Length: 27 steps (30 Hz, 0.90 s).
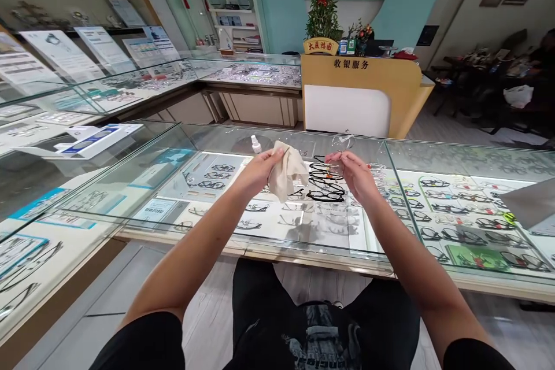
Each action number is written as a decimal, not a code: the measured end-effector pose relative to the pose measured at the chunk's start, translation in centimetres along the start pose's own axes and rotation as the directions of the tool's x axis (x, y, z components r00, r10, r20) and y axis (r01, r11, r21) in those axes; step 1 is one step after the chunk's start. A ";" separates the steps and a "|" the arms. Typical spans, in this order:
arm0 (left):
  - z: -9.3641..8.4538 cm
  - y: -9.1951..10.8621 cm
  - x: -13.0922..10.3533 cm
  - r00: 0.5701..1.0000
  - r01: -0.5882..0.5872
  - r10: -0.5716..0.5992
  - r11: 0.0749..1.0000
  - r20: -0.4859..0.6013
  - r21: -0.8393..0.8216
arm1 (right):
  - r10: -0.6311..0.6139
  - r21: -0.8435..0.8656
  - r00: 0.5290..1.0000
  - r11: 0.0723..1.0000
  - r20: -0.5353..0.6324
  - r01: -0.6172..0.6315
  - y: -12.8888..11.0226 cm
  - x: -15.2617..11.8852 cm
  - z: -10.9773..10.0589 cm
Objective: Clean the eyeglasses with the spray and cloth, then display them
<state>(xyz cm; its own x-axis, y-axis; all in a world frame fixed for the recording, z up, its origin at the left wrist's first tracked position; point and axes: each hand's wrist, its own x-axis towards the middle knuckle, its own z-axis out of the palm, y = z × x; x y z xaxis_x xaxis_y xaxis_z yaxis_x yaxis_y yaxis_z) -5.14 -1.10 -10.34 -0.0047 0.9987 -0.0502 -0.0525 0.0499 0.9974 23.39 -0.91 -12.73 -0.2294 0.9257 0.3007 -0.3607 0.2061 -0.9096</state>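
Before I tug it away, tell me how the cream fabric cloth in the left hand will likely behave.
The cream fabric cloth will probably flop, since it hangs in loose folds. It's likely light: the left hand seems to hold only one side.

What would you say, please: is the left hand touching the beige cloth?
Touching: the head view shows the left hand gripping the beige cloth, thumb on top.
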 end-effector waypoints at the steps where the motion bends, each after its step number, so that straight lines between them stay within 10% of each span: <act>1: 1.4 0.4 0.1 0.999 -0.007 0.007 1.000 0.048 0.000 | -0.009 -0.004 1.000 1.000 0.005 0.009 -0.5 0.2 0.2; 11: 11.0 4.8 3.6 0.901 -0.229 0.255 0.967 0.350 -0.113 | -0.184 -0.061 0.983 0.981 -0.011 0.183 -7.1 4.1 0.2; 19: 12.3 7.0 3.7 0.862 -0.244 0.269 0.963 0.430 -0.114 | -0.271 -0.119 0.962 0.955 0.034 0.273 -9.1 5.6 0.9; 27: 11.6 6.8 3.0 0.857 -0.008 0.149 0.961 0.493 -0.275 | -0.200 -0.064 0.978 0.977 0.065 0.204 -8.2 5.3 1.3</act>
<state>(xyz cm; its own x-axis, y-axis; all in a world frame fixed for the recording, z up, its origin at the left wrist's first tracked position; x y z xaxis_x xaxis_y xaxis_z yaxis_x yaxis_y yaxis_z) 6.04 2.30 -3.11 0.4806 0.8671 0.1310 -0.3253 0.0376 0.9449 23.95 1.84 -3.29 -0.2113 0.8431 0.4945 -0.3413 0.4104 -0.8456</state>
